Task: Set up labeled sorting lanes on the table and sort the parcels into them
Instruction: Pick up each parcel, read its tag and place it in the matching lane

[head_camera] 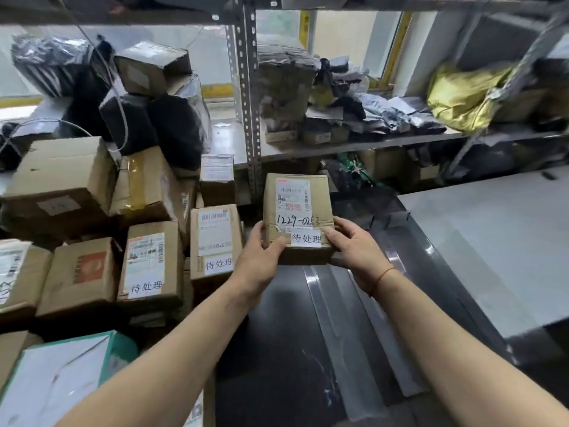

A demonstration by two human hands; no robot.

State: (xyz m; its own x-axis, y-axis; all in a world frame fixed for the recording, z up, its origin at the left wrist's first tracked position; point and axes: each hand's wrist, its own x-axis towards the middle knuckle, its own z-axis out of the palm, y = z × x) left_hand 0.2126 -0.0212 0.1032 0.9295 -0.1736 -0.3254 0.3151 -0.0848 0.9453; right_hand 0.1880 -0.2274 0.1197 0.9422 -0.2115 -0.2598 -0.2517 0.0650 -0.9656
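Behind the held box stands a metal shelf rack (pixel 249 97), its boards loaded with dark bags and a yellow bag (pixel 458 94) far off to the upper right of the grip. To the right of the hands lies a grey table top (pixel 498 241), and under them a dark surface (pixel 277 349) carries clear tape strips (pixel 335 328) running away from the person. Left of the grip a heap of brown boxes (pixel 61 186) rises, with black bags on top. Just beside the left hand, two upright boxes (pixel 212 245) each bear a white slip reading 待处理.

Between both hands sits the small cardboard box (pixel 298 217), held above the dark surface with its label side up. It shows a shipping label, handwritten digits beginning 1229, and a white slip (pixel 306 238) reading 待处理. The left hand (pixel 261 257) grips its near left corner, thumb on top. The right hand (pixel 357 251) clasps the near right corner, thumb beside the slip; a red string circles that wrist.
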